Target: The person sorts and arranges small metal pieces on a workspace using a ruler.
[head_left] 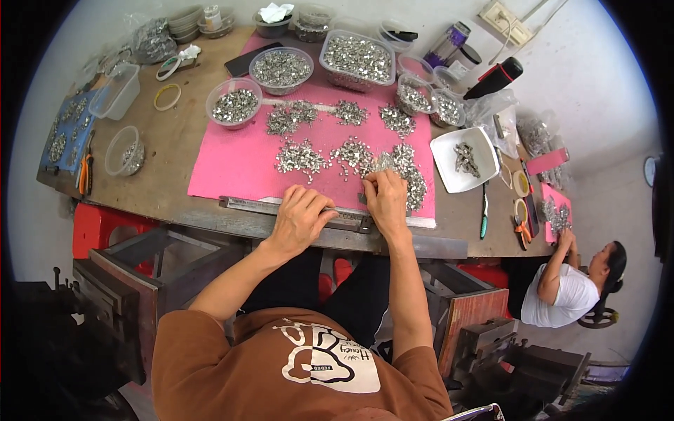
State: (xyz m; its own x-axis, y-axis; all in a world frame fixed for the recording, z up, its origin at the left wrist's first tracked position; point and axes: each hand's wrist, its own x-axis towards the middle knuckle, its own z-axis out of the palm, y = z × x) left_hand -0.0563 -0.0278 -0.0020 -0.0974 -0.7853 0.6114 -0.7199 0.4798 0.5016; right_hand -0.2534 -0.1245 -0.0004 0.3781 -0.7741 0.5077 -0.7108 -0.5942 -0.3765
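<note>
Along the near edge of the pink mat (232, 158) lies a long narrow metal bar (253, 205) with what look like small pieces set along it. My left hand (300, 216) rests over the bar's middle, fingers curled and thumb against it. Beyond the bar's right end, my right hand (387, 198) has its fingers pressed together in a pinch; whatever lies between them is hidden. It touches the edge of a heap of small silvery metal pieces (415, 188). More heaps lie farther up, including a left heap (300, 157) and a middle heap (353, 153).
A filled rectangular tub (359, 59) and a round bowl of pieces (281, 69) stand at the back. To the right are a white tray (446, 165), a green-handled tool (484, 214) and orange-handled pliers (521, 231). A co-worker (569, 288) sits at far right.
</note>
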